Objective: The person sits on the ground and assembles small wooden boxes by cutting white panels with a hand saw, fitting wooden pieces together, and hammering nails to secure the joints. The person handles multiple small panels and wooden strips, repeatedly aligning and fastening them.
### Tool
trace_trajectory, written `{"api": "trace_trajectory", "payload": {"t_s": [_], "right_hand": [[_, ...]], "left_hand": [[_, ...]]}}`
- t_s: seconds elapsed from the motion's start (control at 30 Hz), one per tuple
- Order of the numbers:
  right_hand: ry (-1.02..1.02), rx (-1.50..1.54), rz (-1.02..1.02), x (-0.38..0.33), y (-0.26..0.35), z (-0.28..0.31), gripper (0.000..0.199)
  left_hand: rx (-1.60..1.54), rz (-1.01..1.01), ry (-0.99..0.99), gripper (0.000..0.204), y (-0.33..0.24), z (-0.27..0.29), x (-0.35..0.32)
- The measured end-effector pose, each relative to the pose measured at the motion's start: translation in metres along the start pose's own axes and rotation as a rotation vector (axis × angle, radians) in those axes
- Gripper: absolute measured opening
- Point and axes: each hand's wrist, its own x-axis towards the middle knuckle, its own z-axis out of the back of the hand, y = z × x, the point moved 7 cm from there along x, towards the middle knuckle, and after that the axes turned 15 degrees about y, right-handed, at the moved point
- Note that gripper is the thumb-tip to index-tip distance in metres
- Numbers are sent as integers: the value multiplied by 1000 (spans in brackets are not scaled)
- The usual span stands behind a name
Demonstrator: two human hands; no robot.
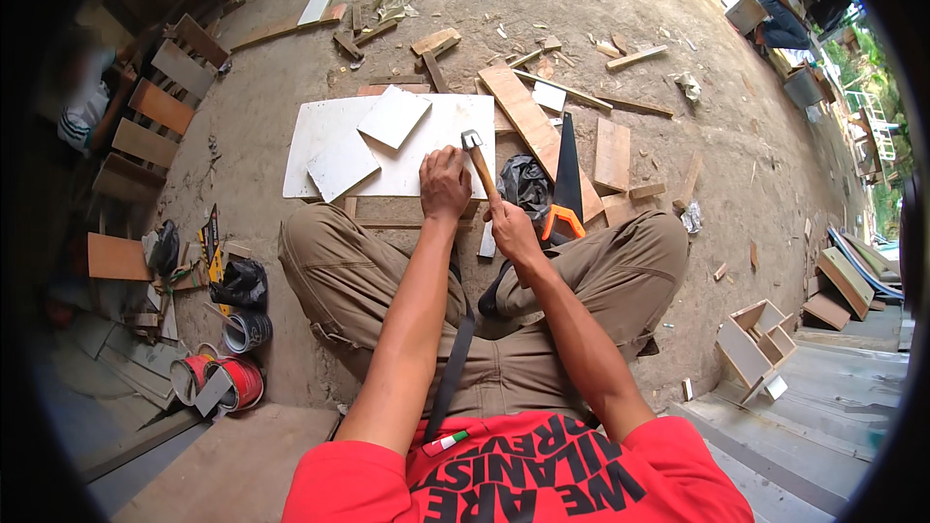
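On the ground (237,174), a white board (320,131) lay before the person, with a hammer (483,167) held at its right edge.
The board could, I think, jolt under a blow and shift the two loose white pieces (394,117) on it. The right hand (513,232) gripped the hammer, its head close to the left hand (445,184), so a missed swing could hurt fingers; whether the left hand, at the near edge, pinched something, I could not tell. Leftward, the ground gave more room; rightward, a plank (528,116), a saw (569,167) and a black bag (526,184) crowded it.
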Motion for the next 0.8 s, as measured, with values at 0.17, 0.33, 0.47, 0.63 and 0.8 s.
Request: {"api": "trace_trajectory", "payload": {"t_s": [0.17,0.33,0.47,0.63,0.8], "right_hand": [[-58,22,29,-5,21,7,60],[-33,70,-25,1,1,9,62],[-17,36,-56,4,-8,4,63],[2,24,-78,-1,2,2,64],[-20,-12,-48,2,-2,0,63]], "left_hand": [[1,16,5,33,4,-1,-1],[-9,-1,0,33,2,0,1],[13,-13,15,34,0,0,0],[10,-27,13,33,1,1,-1],[1,-31,-3,31,-3,5,0]]}}
